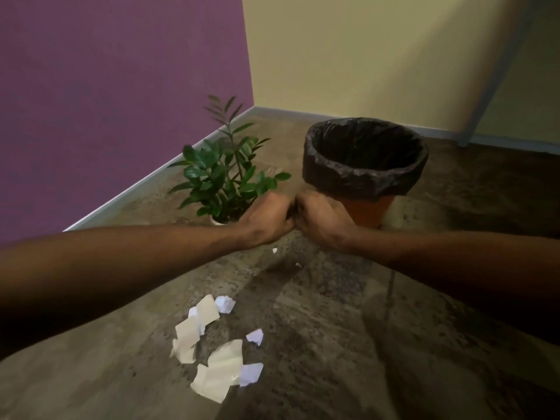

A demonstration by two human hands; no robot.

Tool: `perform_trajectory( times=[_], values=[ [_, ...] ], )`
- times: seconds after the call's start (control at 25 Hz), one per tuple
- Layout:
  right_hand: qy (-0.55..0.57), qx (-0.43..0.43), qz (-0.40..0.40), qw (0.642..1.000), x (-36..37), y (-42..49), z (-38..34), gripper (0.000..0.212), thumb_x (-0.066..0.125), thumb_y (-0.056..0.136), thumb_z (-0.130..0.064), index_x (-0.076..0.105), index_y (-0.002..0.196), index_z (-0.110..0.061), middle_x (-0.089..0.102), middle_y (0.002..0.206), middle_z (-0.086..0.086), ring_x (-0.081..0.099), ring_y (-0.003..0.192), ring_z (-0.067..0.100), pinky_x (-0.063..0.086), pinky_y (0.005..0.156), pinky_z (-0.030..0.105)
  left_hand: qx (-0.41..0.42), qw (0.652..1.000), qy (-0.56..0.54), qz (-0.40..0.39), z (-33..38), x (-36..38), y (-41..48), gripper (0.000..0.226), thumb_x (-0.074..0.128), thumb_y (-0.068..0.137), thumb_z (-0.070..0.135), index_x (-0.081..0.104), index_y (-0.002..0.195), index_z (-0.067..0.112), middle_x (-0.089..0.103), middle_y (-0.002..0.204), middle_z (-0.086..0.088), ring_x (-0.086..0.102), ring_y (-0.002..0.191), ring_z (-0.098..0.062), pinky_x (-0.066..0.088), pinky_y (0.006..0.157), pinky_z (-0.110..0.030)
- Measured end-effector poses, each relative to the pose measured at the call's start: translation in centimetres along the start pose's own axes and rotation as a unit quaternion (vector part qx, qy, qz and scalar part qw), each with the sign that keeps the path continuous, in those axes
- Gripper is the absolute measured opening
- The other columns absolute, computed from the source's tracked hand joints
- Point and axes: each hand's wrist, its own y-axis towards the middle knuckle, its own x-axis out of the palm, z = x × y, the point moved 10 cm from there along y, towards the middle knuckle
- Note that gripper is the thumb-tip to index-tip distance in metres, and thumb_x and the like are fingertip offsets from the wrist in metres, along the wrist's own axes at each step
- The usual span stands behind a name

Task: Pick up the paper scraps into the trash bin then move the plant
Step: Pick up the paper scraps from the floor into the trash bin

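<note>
Evidently the left grip (266, 219) and right grip (321, 221) are curled into fists, knuckles touching; whether paper is inside I cannot tell. White torn paper scraps (209, 347) lie on the mottled brown floor (348, 328) below them, nearer me. The black-lined orange trash bin (363, 165) stands just beyond the right grip; loosening early could drop bits short.

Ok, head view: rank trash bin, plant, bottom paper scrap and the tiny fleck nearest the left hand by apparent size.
1. trash bin and plant: similar spread, unranked.
2. bottom paper scrap, flattered by nearness.
3. tiny fleck.
</note>
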Motion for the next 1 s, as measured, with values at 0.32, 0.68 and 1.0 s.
perform_trajectory(
  times=[0.32,0.68,1.0],
  values=[
    [0.043,-0.090,-0.279,0.955,16.9,-4.2,-9.9,0.035,0.065,0.090,-0.043,0.059,0.104,-0.012,0.065,0.107,0.015,0.066,0.095,0.033,0.057,0.077,0.040,-0.069,0.907,0.099,-0.403,-11.0,10.0,-14.5,0.050,0.082,0.076,0.042,0.069,0.114,0.013,0.071,0.112,-0.008,0.066,0.104,-0.028,0.045,0.078,-0.024],
    [0.002,-0.090,-0.353,0.931,27.0,-2.8,-13.0,0.107,0.078,0.074,-0.060,0.026,0.152,-0.009,0.037,0.145,0.020,0.049,0.128,0.041,0.049,0.101,0.047,-0.306,0.832,0.077,-0.456,-23.4,12.6,-27.7,0.119,0.088,0.072,0.035,0.008,0.159,0.024,0.010,0.162,-0.014,0.041,0.137,-0.036,0.059,0.057,-0.033],
    [0.031,-0.093,-0.355,0.930,30.8,-3.1,-15.5,0.110,0.090,0.051,-0.063,0.039,0.137,-0.017,0.033,0.130,0.010,0.052,0.113,0.032,0.054,0.092,0.045,-0.291,0.919,-0.084,-0.252,-23.1,13.9,-26.7,0.091,0.091,0.067,0.029,0.038,0.135,0.002,0.056,0.131,-0.013,0.058,0.119,-0.026,0.047,0.093,-0.032]
  ],
)
